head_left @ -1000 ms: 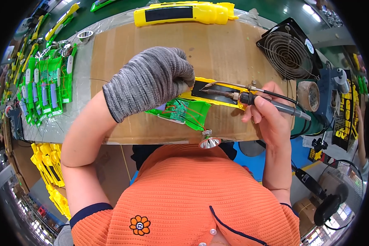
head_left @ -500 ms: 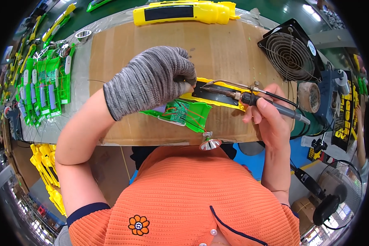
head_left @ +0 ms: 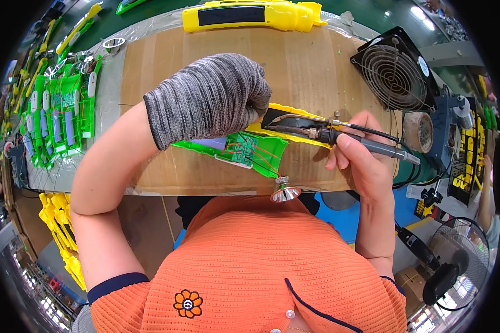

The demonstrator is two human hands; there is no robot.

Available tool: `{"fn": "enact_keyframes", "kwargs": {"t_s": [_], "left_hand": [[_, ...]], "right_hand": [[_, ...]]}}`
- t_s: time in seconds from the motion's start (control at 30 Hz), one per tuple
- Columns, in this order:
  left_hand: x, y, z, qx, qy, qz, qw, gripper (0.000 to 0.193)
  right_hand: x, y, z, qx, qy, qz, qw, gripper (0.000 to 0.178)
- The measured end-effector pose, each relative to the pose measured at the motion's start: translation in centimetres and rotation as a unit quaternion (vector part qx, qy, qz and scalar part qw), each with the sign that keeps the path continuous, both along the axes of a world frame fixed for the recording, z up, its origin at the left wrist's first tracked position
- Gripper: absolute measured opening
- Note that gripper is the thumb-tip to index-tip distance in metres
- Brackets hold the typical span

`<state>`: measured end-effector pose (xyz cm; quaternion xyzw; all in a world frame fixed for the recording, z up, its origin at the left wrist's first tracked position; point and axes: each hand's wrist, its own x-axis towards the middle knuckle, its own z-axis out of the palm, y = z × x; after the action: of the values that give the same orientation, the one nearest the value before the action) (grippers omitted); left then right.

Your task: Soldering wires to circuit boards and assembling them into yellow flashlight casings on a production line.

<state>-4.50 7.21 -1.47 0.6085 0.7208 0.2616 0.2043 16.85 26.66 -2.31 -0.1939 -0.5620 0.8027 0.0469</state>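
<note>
My right hand grips a soldering iron with a thin curved feed tube clamped along it. Its tip reaches over the dark panel inside a yellow flashlight shell. At the shell's left end is my left hand, in a grey knitted glove with bare fingertips. Its fingers are curled closed; what they pinch is hidden under the glove. Just below lies a green flashlight shell half, partly covered by my left hand. It holds a circuit board and red wires leading to a silver reflector at the table edge.
Cardboard covers the table. A closed yellow flashlight lies at the far edge. Several green shells with batteries sit at left. A square black fan and a blue soldering station stand at right.
My left hand has shifted slightly up and right, exposing more of the green shell. The soldering iron's tip has moved a little left and down, and its angle has turned slightly.
</note>
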Motion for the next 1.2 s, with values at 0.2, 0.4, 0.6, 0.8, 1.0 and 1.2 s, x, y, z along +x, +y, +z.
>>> {"fn": "enact_keyframes", "kwargs": {"t_s": [0.2, 0.4, 0.6, 0.8, 1.0, 1.2], "left_hand": [[0.1, 0.0, 0.2, -0.013, 0.014, 0.005, 1.000, 0.010], [0.5, 0.1, 0.5, -0.054, 0.037, 0.016, 0.998, 0.009], [0.7, 0.5, 1.0, -0.103, 0.057, 0.018, 0.993, 0.010], [0.7, 0.5, 1.1, -0.102, 0.053, 0.017, 0.993, 0.011], [0.6, 0.8, 1.4, -0.123, 0.057, 0.016, 0.991, 0.011], [0.7, 0.7, 1.3, -0.121, 0.055, 0.016, 0.991, 0.010]], "right_hand": [[-0.1, -0.2, 0.1, 0.005, 0.002, 0.004, 1.000, 0.015], [-0.2, -0.2, 0.2, 0.017, -0.013, 0.009, 1.000, 0.015], [-0.2, -0.1, 0.1, 0.007, -0.020, 0.005, 1.000, 0.015], [-0.1, -0.1, 0.1, 0.013, -0.014, 0.008, 1.000, 0.016], [0.2, 0.0, -0.3, 0.007, 0.007, -0.012, 1.000, 0.014], [0.3, 0.3, -0.7, 0.001, 0.028, -0.019, 0.999, 0.013]]}}
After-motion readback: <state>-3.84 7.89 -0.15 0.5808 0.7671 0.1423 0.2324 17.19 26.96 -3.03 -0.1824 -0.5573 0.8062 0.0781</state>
